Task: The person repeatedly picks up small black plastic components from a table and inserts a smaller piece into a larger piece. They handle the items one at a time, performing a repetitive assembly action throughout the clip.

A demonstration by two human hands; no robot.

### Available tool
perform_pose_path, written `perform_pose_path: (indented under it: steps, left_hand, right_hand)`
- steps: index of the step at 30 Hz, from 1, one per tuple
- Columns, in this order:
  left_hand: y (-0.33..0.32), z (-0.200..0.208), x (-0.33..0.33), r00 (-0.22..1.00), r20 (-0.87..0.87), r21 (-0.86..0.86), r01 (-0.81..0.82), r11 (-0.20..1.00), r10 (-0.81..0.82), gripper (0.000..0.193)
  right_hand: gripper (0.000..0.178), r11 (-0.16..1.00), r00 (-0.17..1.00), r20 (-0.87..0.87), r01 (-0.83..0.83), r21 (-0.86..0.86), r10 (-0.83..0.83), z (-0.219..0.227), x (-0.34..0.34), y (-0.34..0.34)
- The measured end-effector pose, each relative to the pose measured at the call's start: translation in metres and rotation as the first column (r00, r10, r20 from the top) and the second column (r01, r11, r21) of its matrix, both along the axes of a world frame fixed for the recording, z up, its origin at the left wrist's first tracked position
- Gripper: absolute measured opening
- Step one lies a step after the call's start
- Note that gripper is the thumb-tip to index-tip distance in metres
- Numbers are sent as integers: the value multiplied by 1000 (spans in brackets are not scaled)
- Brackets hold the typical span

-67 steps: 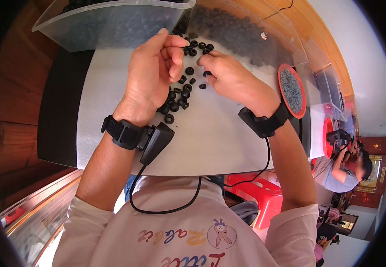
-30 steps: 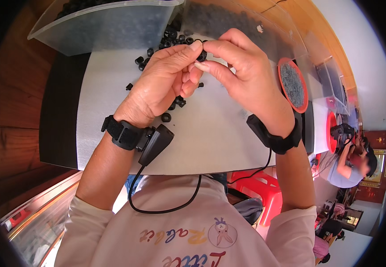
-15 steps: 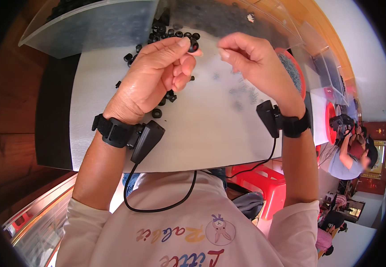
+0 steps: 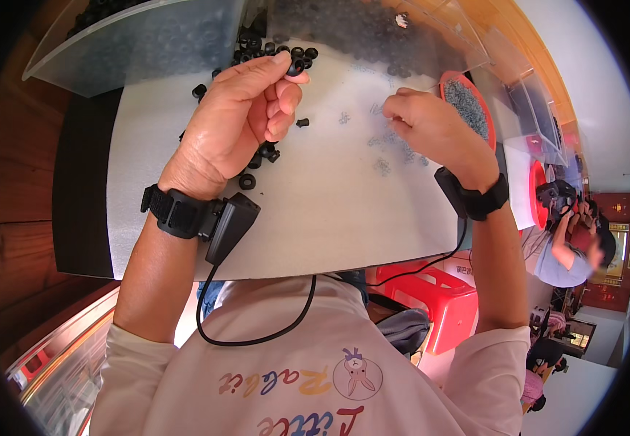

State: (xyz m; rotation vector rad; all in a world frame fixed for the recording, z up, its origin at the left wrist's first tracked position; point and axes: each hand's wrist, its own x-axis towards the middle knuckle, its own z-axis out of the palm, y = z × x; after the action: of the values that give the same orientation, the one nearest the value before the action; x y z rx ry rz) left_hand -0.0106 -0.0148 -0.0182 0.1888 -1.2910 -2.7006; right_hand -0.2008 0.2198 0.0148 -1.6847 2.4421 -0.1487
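Head view: well to the left of the red dish [image 4: 451, 75], the left hand [image 4: 231, 120] holds a hollow black part [image 4: 297, 67], thumb and fingertip closed on its outer wall, the other fingers loosely curled. Just left of the dish, the right hand [image 4: 435, 127] is bent, fingertips close together, over small grey pieces [image 4: 382, 167] scattered on the white tabletop [image 4: 344, 225]; whether it grips one cannot be told. The black part is probably light, stiff, smooth enough to slip or roll, and not easily broken; it is best taken by opposite sides of its rounded wall, the opening left clear. The grey pieces look fine and may tangle. Containers: the dish holds a heap of similar grey pieces; a clear bin [image 4: 431, 54], beyond the dish and to its left, shows dark parts through its wall; a large translucent bin [image 4: 148, 62], far left of the dish, contains black parts; loose black parts [image 4: 247, 182] lie well left of the dish
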Motion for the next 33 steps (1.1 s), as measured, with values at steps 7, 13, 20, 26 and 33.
perform_pose_path:
  steps: [7,13,20,26,33]
  left_hand:
    - [2,3,1,1000,11,-9,-3,1000,3,34]
    - [3,4,2,1000,10,-2,5,1000,-5,34]
    - [2,4,2,999,34,14,13,1000,-13,35]
    - [3,6,2,998,59,-12,18,1000,-17,35]
    - [5,9,3,998,62,-28,25,999,-23,32]
  right_hand:
    - [5,998,994,-96,-44,46,49,-2,7,-2]
    - [5,998,994,-92,-57,14,58,0,12,-5]
    - [3,969,961,277,95,-228,-29,14,32,-24]
    - [5,894,756,654,299,-334,-9,44,55,-54]
    - [15,887,680,733,324,-328,23,56,67,-80]
